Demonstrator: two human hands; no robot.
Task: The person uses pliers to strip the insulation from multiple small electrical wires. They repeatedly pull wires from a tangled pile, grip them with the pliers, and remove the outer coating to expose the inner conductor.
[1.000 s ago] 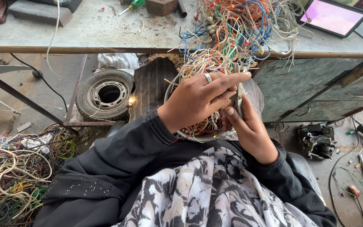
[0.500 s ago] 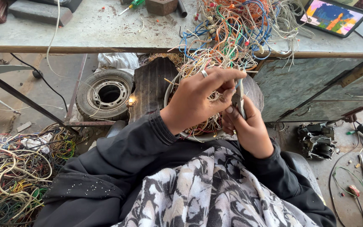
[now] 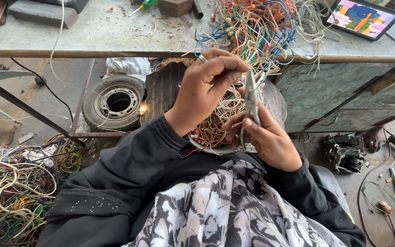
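One scuffed grey workbench (image 3: 92, 32), wire tangle (image 3: 261, 27)

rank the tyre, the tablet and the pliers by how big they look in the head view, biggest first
1. tyre, under the table.
2. tablet, cut off by the frame's top edge, so its rank against the tyre is unsure.
3. pliers in the right hand; they sit nearest the camera yet look smallest.

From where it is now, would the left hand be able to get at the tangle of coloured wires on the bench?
Probably yes. The left hand is raised just below the coloured wire tangle, which spills over the bench edge toward it. Nothing stands between them; the right hand holds the pliers lower down.
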